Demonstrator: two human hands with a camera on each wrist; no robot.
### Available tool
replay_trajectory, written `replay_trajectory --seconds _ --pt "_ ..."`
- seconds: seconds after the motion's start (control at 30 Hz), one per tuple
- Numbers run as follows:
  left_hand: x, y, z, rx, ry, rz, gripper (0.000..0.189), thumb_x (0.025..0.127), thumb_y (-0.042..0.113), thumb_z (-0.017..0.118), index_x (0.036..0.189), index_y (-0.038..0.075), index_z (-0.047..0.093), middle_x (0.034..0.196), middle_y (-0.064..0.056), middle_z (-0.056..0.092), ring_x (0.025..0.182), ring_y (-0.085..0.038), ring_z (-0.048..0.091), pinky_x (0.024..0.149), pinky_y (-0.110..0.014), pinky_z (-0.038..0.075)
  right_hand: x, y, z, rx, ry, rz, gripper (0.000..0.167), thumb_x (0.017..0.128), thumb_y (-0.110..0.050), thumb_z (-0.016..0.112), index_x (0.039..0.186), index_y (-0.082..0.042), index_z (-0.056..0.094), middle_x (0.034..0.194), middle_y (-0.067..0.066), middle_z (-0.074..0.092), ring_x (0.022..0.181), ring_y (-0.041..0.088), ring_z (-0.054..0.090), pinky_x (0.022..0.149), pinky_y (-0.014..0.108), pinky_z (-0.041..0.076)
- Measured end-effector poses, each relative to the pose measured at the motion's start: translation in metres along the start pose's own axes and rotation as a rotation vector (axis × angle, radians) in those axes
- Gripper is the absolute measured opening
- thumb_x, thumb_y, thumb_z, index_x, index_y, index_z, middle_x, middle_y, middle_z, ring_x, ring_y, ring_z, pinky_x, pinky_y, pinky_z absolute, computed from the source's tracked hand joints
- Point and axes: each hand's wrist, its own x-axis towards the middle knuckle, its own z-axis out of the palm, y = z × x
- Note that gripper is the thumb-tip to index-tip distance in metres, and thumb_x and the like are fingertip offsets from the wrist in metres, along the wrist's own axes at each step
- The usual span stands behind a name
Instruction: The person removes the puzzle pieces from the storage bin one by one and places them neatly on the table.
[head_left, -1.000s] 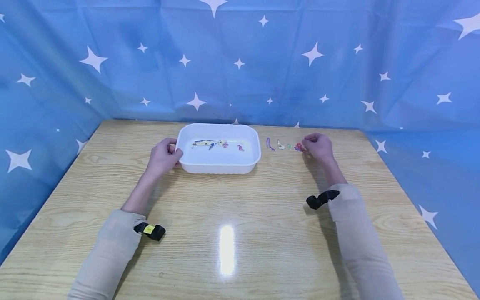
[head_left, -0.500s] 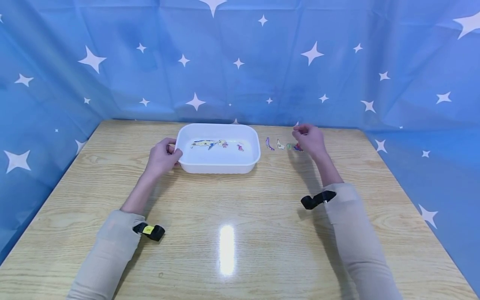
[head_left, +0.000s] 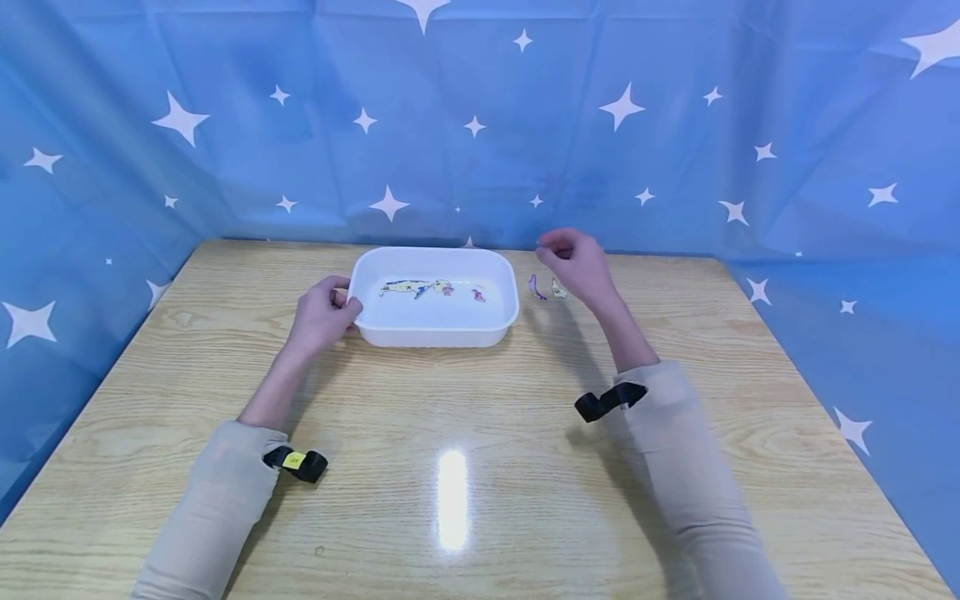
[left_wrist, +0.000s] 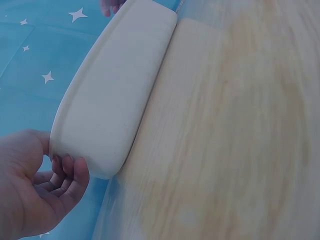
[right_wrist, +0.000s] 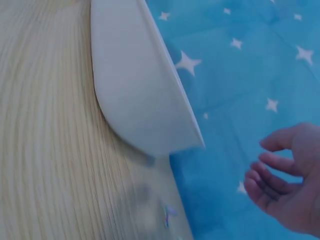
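My left hand grips the left end of a white plastic tray. In the left wrist view, the thumb lies at the rim and curled fingers are under it. Inside the tray lie a long yellow-and-blue flat cutout and a small pink one. My right hand is raised just right of the tray, thumb and fingertips close together; I cannot tell whether a thin piece is between them. Below it on the table are a purple cutout and a pale one. The right forearm covers the spot farther right.
The tray stands near the back edge of the wooden table. Behind it hangs a blue curtain with white stars. Black wrist cameras are strapped to both sleeves, and a bright reflection lies on the tabletop.
My right hand has lifted from the right end of the row of cutouts and moved left toward the tray. The green and red cutouts are now out of sight. The left hand keeps its grip.
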Motion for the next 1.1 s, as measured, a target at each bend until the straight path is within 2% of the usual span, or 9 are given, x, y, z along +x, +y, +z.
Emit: replay_trajectory --seconds 0.1,0.23,0.5,0.7,0.87,1.1 --pt "0.0 0.0 -0.001 -0.001 -0.002 0.001 0.043 0.096 0.008 0.052 0.136 -0.009 0.052 0.085 -0.013 0.052 0.07 -0.028 0.063 0.066 -0.034 0.064 0.0 -0.011 0.012 0.01 -0.041 -0.018 0.032 0.098 -0.019 0.064 0.123 0.002 0.066 0.113 0.018 0.067 0.103 0.028 0.063 0.091 0.037 0.055" --pt "-0.001 0.0 -0.002 -0.004 -0.006 0.003 0.043 0.097 0.008 0.052 0.136 -0.01 0.051 0.085 -0.014 0.052 0.069 -0.027 0.063 0.065 -0.033 0.064 0.002 -0.023 0.029 0.017 -0.101 -0.034 0.032 0.098 -0.02 0.065 0.124 0.0 0.065 0.112 0.017 0.067 0.103 0.028 0.063 0.091 0.04 0.055" --pt "-0.002 0.002 -0.002 -0.004 -0.012 -0.002 0.044 0.097 0.008 0.052 0.137 -0.01 0.051 0.085 -0.014 0.052 0.069 -0.026 0.063 0.065 -0.033 0.064 0.005 -0.03 0.057 -0.008 -0.227 -0.019 0.034 0.099 -0.017 0.064 0.127 0.003 0.062 0.114 0.017 0.067 0.105 0.03 0.064 0.091 0.041 0.056" --pt "0.0 0.001 -0.001 -0.005 -0.009 -0.002 0.043 0.097 0.007 0.052 0.136 -0.01 0.051 0.085 -0.013 0.05 0.069 -0.026 0.061 0.066 -0.034 0.064 0.008 -0.031 0.075 -0.048 -0.261 0.033 0.036 0.099 -0.015 0.062 0.129 0.005 0.061 0.119 0.019 0.067 0.11 0.031 0.063 0.095 0.042 0.055" --pt "0.0 0.001 -0.001 -0.003 -0.008 -0.004 0.043 0.096 0.006 0.052 0.136 -0.01 0.051 0.084 -0.013 0.05 0.068 -0.023 0.06 0.066 -0.033 0.064 0.01 -0.033 0.086 -0.133 -0.313 0.077 0.039 0.098 -0.016 0.062 0.13 0.006 0.06 0.119 0.019 0.068 0.107 0.03 0.065 0.103 0.046 0.048" --pt "-0.001 0.002 -0.001 -0.006 -0.008 -0.006 0.043 0.096 0.006 0.052 0.136 -0.01 0.051 0.085 -0.014 0.051 0.067 -0.021 0.06 0.066 -0.032 0.064 0.013 -0.036 0.099 -0.254 -0.304 0.044 0.038 0.092 -0.004 0.062 0.125 0.013 0.061 0.118 0.025 0.064 0.111 0.035 0.06 0.1 0.04 0.051"
